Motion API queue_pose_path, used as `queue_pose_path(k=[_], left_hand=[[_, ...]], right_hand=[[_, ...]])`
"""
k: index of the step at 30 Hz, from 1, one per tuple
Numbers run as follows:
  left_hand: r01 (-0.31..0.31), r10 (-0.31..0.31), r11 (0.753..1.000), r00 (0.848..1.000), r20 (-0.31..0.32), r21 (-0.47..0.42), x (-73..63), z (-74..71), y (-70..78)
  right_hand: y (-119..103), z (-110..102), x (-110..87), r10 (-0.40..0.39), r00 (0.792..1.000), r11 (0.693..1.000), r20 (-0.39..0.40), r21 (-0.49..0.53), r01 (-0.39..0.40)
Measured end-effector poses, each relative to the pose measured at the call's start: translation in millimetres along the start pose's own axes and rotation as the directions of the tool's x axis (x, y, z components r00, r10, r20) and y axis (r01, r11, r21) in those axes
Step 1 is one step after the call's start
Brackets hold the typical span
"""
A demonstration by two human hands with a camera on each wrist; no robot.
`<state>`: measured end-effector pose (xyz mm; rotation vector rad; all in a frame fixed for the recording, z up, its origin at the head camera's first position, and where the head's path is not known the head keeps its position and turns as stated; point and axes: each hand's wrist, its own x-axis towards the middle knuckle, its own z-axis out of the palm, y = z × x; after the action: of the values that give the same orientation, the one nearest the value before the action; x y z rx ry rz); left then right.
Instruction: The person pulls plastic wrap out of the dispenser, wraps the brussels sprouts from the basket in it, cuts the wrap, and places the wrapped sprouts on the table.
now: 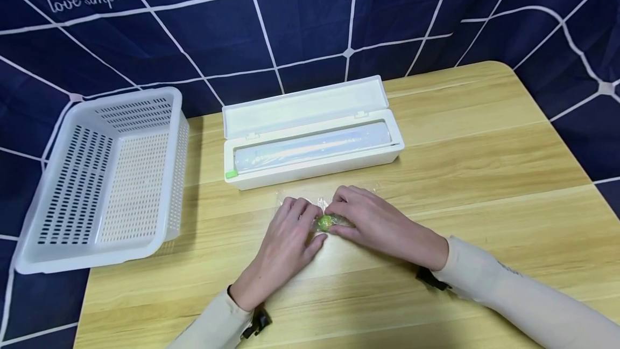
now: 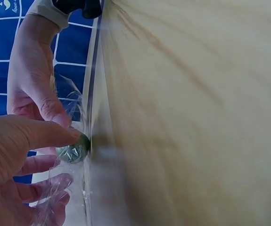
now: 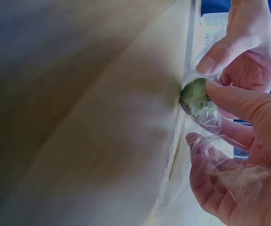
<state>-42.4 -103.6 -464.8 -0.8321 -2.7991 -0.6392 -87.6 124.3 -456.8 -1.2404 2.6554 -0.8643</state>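
Between both hands, low over the table, is a small round green fruit [image 1: 324,223] covered in clear plastic wrap [image 3: 242,181]. My left hand [image 1: 289,238] pinches it from the left, thumb on the near side and fingers bent behind. From the right, my right hand [image 1: 370,222] pinches the wrapped fruit with its thumb against the green surface, as the right wrist view shows. Loose, crinkled film spreads over the fingers of each hand and out behind them on the table. Part of the fruit is hidden by the fingertips.
A long white wrap dispenser box [image 1: 315,168] lies behind the hands, lid raised, with a roll of film [image 1: 312,147] inside and a green slider [image 1: 231,174] at its left end. On the left stands a white perforated basket [image 1: 176,187]. A dark blue curtain [image 1: 310,26] hangs behind the wooden table [image 1: 484,176].
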Motion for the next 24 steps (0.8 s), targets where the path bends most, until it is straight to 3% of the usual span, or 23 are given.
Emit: queue_pose_path(k=[14,24], left_hand=[[0.002,-0.003,0.999,1.000,-0.014,-0.050,3.8,-0.4,-3.3],[-0.012,0.012,0.999,1.000,-0.013,-0.040,5.7,-1.0,-4.0]], right_hand=[[-2.6,1.2,0.0,0.023,1.000,0.998,0.001,-0.050,-0.023],[-2.6,3.5,-0.7,0.017,0.999,0.995,-0.046,-0.100,-0.021]])
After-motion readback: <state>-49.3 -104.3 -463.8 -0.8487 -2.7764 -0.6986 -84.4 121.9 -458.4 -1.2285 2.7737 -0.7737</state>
